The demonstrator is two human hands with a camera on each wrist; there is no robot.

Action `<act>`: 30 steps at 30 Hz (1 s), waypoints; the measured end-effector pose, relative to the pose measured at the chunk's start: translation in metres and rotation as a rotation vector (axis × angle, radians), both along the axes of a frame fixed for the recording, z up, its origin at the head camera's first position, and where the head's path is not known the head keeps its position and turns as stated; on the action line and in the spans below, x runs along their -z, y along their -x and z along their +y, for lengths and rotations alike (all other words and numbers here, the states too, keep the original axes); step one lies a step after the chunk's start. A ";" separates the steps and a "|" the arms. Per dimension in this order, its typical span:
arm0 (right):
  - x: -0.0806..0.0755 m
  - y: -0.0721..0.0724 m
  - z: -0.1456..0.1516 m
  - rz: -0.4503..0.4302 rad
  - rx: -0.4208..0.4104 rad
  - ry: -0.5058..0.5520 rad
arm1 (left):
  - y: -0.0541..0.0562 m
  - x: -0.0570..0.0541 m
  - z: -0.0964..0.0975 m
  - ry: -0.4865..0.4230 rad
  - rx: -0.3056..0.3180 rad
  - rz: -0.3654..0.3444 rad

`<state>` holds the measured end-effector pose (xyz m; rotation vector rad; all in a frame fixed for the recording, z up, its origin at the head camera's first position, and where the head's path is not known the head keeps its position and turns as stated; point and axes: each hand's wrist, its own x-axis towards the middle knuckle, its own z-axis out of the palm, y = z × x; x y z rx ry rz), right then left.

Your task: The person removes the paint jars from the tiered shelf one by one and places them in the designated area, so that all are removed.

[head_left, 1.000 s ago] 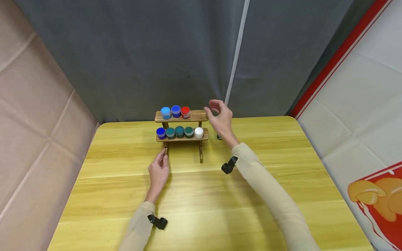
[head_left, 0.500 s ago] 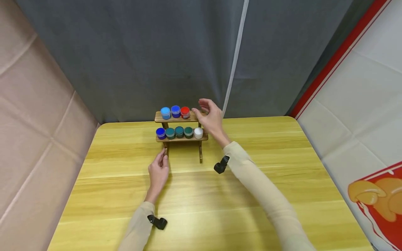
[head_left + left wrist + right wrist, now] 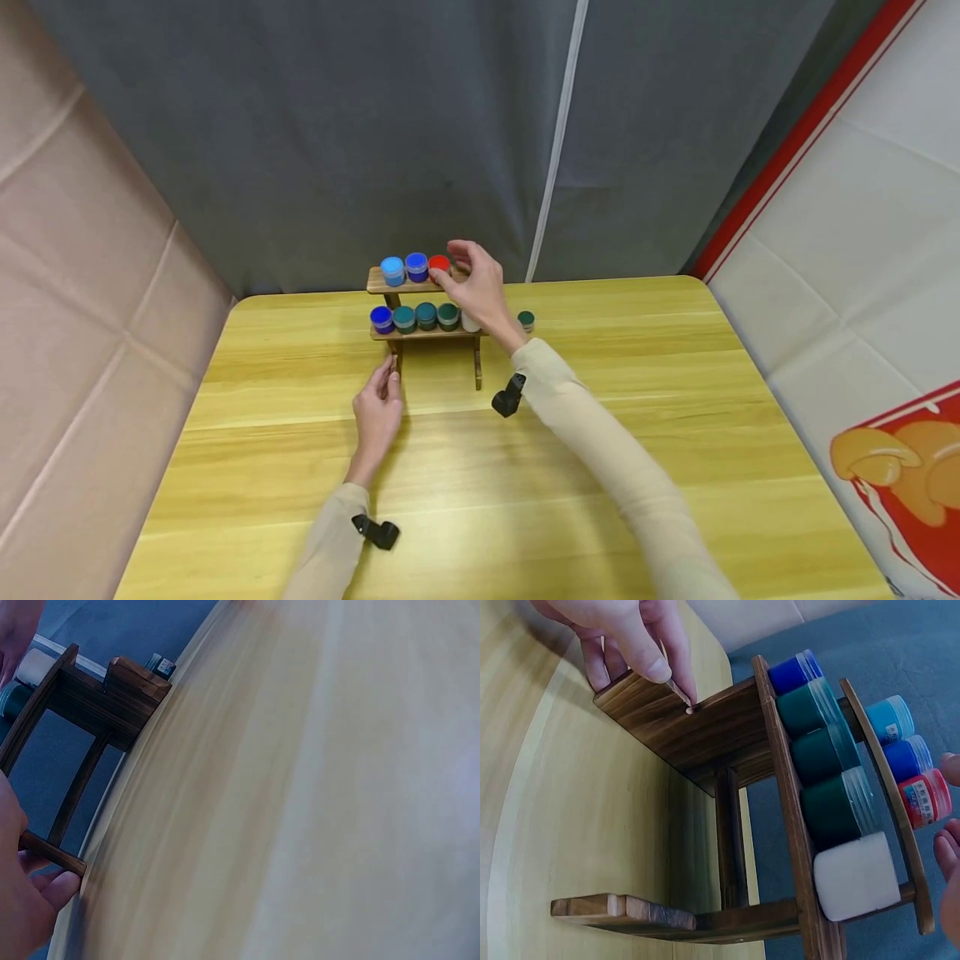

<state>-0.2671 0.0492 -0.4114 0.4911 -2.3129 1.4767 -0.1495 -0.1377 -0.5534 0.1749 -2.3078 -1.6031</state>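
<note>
Pinches the left foot (image 3: 649, 712) of the wooden rack (image 3: 427, 335) with the left hand (image 3: 377, 412). With the nearer right hand (image 3: 478, 287), poises curved, parted fingers at the upright red paint jar (image 3: 922, 799), just left of the knuckles, rightmost on the upper shelf (image 3: 411, 288); cannot tell whether gripping.

Left hand (image 3: 377, 412) is down low in a pinch, left arm (image 3: 330, 546) angled forward. Right arm (image 3: 611, 467) is stretched way farther, slanting in leftward. Right hand (image 3: 481, 289) makes a loose C, thumb (image 3: 450, 287) and fingers (image 3: 467, 248) apart I think, kinda tough to tell from here.
</note>
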 end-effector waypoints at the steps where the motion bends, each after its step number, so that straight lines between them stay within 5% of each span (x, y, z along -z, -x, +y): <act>1: 0.000 0.000 -0.002 -0.002 -0.001 -0.008 | 0.000 0.000 0.000 -0.001 0.000 -0.001; 12: 0.002 -0.003 -0.011 -0.039 0.011 -0.103 | -0.002 -0.002 0.001 0.001 0.001 0.008; 30: 0.003 0.001 0.010 0.045 0.070 -0.058 | -0.001 -0.002 0.001 0.001 0.011 0.010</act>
